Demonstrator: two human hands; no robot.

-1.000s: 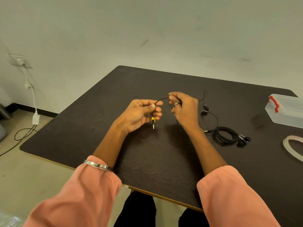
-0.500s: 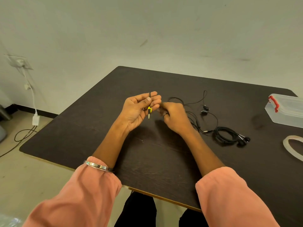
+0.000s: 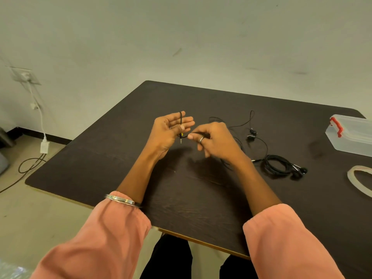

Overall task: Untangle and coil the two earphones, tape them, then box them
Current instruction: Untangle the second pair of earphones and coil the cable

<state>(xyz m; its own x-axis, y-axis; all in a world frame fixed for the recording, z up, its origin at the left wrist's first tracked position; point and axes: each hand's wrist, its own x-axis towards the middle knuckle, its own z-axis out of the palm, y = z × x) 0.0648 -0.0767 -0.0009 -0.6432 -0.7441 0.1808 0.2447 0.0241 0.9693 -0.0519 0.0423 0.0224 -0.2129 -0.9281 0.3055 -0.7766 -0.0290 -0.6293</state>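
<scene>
While we wind the first earphone cable (image 3: 181, 120) around our upright left hand (image 3: 171, 128), its yellow-marked plug (image 3: 181, 137) hangs below the palm and our right hand (image 3: 211, 139) pinches the running cord between thumb and forefinger. The left grip is loosely spread, fingers up, with the cord looped over them. The rest of this cable trails off at three o'clock toward its earbuds (image 3: 251, 134). The second earphone (image 3: 281, 166) lies bundled at four o'clock, apparently already coiled, though we see no tape on it. We judge coiling about half done; taping and boxing remain. The tape roll (image 3: 360, 182) and clear box (image 3: 354, 135) wait at the right edge. The bench (image 3: 191, 198) is dark wood grain; a pale wall (image 3: 181, 37) stands at twelve o'clock, with a socket (image 3: 23, 76) at ten.
</scene>
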